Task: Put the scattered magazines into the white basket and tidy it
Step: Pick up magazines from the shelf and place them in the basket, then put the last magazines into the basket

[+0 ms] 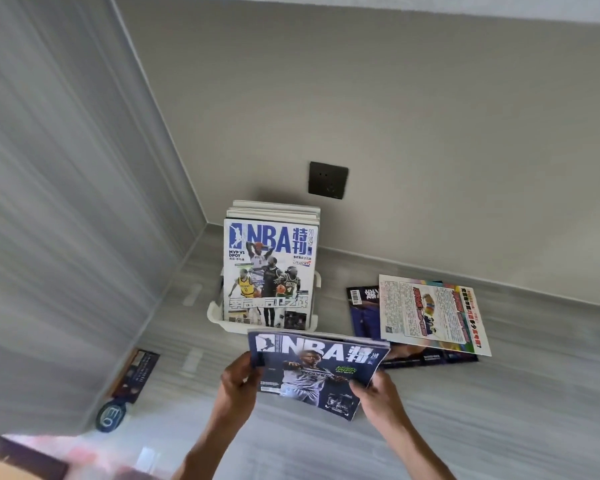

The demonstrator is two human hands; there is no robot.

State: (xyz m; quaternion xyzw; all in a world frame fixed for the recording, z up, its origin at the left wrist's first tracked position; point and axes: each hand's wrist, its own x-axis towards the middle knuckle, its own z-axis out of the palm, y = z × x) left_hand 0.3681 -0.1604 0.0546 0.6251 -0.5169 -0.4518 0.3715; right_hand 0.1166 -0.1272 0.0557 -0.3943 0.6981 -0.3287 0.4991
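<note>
A white basket [214,315] stands on the grey floor near the wall corner, with several magazines upright in it; the front one is a white and blue NBA magazine [270,271]. Just in front of the basket, both hands hold a dark blue NBA magazine [312,370] above the floor. My left hand [238,382] grips its left edge and my right hand [378,393] grips its lower right side. To the right, on the floor, lies a small pile of scattered magazines, topped by a colourful text-covered magazine [430,315] over a dark magazine [362,311].
A black wall socket [328,180] sits above the basket. A grey curtain or panel [66,220] fills the left side. A dark booklet [136,374] and a round blue label [111,416] lie on the floor at the left.
</note>
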